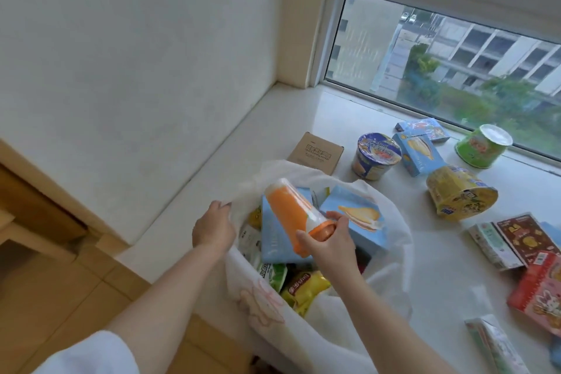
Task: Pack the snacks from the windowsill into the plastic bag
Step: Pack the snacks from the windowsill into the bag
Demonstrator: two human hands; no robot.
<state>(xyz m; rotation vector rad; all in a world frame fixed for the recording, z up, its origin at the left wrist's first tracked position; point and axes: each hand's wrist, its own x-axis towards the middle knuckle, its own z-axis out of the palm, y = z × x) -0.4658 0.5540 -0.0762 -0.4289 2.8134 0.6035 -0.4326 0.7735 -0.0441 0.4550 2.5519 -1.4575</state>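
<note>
A white plastic bag (391,279) stands open on the windowsill (318,118), filled with blue boxes (361,222) and green and yellow snack packets (306,282). My left hand (214,226) grips the bag's left rim and holds it open. My right hand (329,241) grips an orange juice bottle (290,211) by its cap end, tilted bottom-up over the bag's mouth. Loose snacks lie on the sill to the right: a blue noodle cup (376,156), a yellow cup (461,193) on its side, a green cup (482,146).
A brown cardboard box (315,152) lies behind the bag. Blue boxes (417,152) sit by the window glass. Brown, white and red boxes (522,240) crowd the sill's right edge, with a wrapped packet (491,343) nearer me. A white wall rises on the left.
</note>
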